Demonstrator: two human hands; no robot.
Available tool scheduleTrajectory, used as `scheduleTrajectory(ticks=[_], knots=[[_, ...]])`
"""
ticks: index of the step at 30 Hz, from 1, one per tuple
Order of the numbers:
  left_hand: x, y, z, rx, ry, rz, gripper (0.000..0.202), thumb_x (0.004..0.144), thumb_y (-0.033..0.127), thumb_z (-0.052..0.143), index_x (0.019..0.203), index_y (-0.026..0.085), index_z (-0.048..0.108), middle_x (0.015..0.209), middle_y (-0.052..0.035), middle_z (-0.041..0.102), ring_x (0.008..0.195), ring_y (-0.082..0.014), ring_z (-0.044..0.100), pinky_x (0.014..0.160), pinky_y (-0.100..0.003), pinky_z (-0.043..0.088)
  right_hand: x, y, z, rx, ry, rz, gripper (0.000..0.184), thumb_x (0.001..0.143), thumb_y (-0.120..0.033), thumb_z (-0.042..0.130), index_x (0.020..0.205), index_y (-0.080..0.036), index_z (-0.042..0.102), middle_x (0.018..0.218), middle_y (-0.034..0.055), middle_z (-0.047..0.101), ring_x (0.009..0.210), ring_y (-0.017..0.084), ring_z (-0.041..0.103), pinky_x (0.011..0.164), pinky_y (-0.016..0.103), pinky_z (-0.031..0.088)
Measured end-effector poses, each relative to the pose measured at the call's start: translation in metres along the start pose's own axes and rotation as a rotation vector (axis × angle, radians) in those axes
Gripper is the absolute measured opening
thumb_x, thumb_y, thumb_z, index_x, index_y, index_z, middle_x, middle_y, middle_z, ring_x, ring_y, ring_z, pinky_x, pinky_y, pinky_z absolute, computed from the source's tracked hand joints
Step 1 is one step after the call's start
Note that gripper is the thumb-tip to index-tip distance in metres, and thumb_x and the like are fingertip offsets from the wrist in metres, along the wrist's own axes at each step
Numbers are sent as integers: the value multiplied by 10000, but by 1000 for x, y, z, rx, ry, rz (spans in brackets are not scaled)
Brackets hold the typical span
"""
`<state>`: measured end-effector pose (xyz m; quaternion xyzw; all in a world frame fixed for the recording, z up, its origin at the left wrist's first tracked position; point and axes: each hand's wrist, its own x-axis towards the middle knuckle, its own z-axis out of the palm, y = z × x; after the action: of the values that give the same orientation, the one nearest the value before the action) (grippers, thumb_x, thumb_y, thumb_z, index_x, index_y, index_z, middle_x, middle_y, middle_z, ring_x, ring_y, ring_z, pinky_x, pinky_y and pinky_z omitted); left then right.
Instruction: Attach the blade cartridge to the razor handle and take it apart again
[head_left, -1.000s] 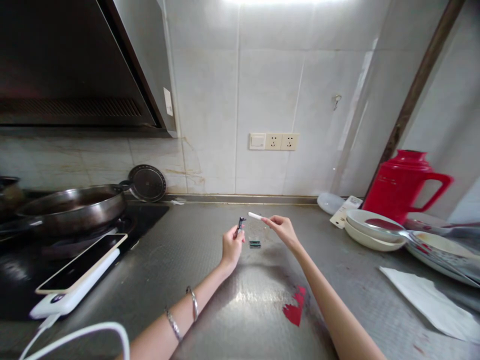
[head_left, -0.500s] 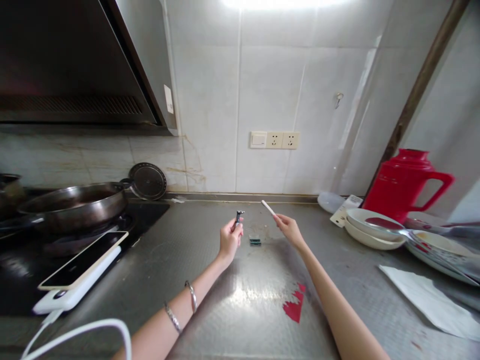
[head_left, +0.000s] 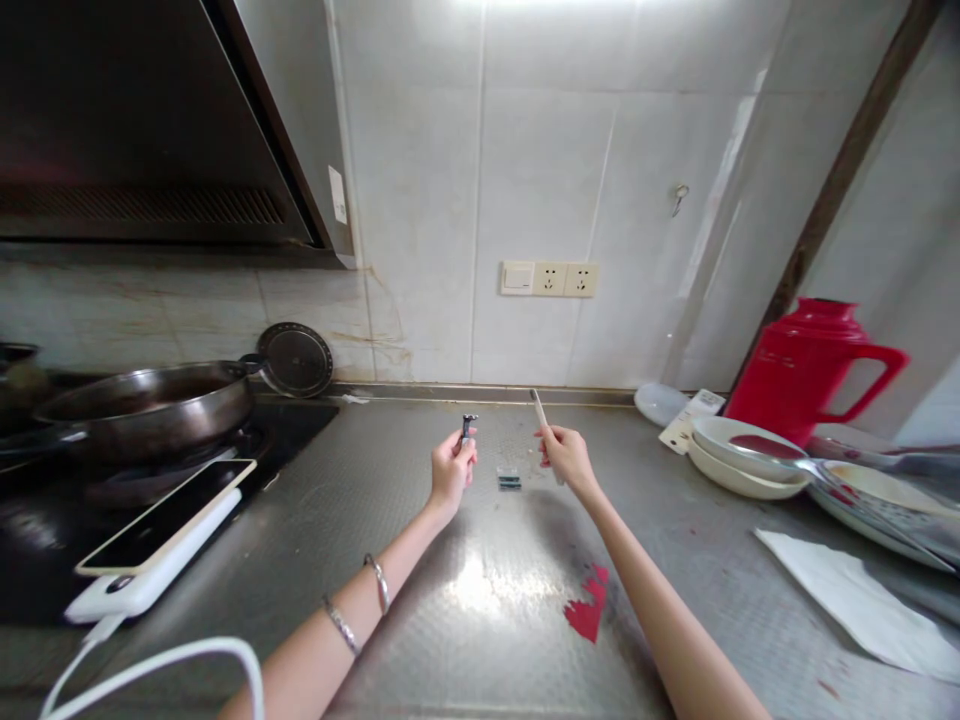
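Observation:
My left hand [head_left: 451, 468] is closed around a small black and silver razor head [head_left: 469, 428], its T-shaped top sticking up above the fingers. To the right, my right hand [head_left: 566, 458] grips a slim white stick [head_left: 539, 408], which points up and slightly left and has a darker tip. Its lower end shows just below the fingers. The two held pieces are apart, both above the metal counter [head_left: 405, 440]. Between the hands lies a small clear and dark green case [head_left: 509, 480]. A torn piece of red paper [head_left: 589, 605] lies nearer, left of my right forearm.
At left, a steel pan [head_left: 150, 400] sits on the black stove, with a phone [head_left: 169, 515] on a white power bank [head_left: 150, 590] and its cable in front. At right stand a red thermos [head_left: 795, 370], stacked bowls [head_left: 742, 475], plates and a white paper [head_left: 855, 600].
My right hand has shifted slightly left and turned the white stick more upright, with its lower end now showing. My left hand has moved a little left and up, still holding the razor head.

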<state>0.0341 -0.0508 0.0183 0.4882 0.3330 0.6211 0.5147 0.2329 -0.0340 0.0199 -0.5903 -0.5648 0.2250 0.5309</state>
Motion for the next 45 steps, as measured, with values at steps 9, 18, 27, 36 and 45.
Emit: scheduleTrajectory(ticks=[9, 18, 27, 36, 45], knots=[[0, -1, -1, 55, 11, 9, 351, 718, 332, 579, 1010, 138, 571, 519, 84, 439, 306, -18, 282, 293, -156, 200, -41, -46, 25, -778, -212, -14, 369, 809, -327, 405, 681, -134, 692, 740, 154, 688, 715, 213, 653, 577, 230, 414], [-1, -1, -1, 37, -4, 16, 353, 709, 347, 596, 987, 131, 574, 510, 82, 440, 311, -13, 273, 305, -155, 201, -75, -42, 60, -952, -434, -77, 329, 805, -280, 415, 903, -134, 694, 929, 185, 684, 852, 266, 655, 683, 312, 475], [-3, -4, 0, 40, -20, 1, 329, 725, 316, 562, 990, 121, 565, 515, 83, 428, 313, -12, 253, 301, -154, 212, -75, -32, 63, -928, -430, -58, 312, 799, -260, 427, 923, -123, 678, 968, 199, 668, 904, 263, 639, 745, 332, 472], [-5, -5, 1, 52, -24, -16, 354, 714, 362, 591, 979, 128, 579, 499, 87, 432, 296, -10, 265, 306, -162, 207, -77, -33, 64, -919, -413, -64, 303, 788, -242, 434, 911, -104, 675, 950, 207, 669, 878, 281, 644, 707, 317, 473], [-3, -8, -2, 14, -39, -39, 360, 700, 371, 614, 972, 139, 569, 513, 81, 443, 312, -12, 266, 316, -160, 196, -41, -24, 27, -967, -276, -107, 347, 872, -298, 373, 844, -158, 690, 873, 148, 674, 796, 219, 636, 664, 265, 426]])
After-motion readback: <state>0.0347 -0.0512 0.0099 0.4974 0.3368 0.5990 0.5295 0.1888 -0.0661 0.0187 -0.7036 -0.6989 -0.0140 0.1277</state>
